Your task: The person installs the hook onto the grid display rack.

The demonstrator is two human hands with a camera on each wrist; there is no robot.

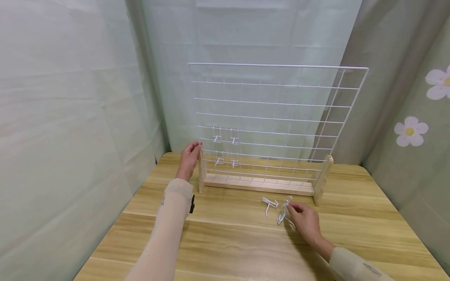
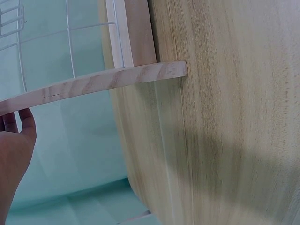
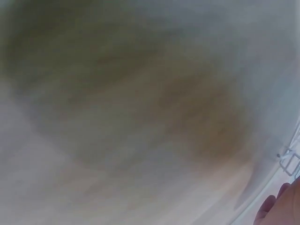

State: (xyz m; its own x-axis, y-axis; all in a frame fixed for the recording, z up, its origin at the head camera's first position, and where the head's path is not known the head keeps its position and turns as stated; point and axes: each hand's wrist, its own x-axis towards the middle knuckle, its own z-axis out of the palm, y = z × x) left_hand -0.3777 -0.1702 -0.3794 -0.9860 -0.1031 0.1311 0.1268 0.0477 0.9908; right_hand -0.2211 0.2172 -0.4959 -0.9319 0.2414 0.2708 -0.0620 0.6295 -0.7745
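Observation:
A white wire grid rack (image 1: 277, 117) stands upright in a light wooden base (image 1: 260, 185). My left hand (image 1: 189, 159) grips the top of its left wooden side post (image 1: 201, 171); in the left wrist view, fingertips (image 2: 27, 123) meet that post (image 2: 117, 77). On the grid's left part hang several white wire hooks (image 1: 233, 140) in two rows. In front of the base, my right hand (image 1: 306, 224) pinches a white wire hook (image 1: 283, 212) between thumb and fingers. Left of it, more white hook wire (image 1: 270, 203) lies on the table.
The wood-grain table (image 1: 225, 249) has rounded far corners. Pale green cloth (image 1: 253, 35) hangs behind it and along both sides, with white flowers (image 1: 410, 131) on the right. Most of the right wrist view is blurred.

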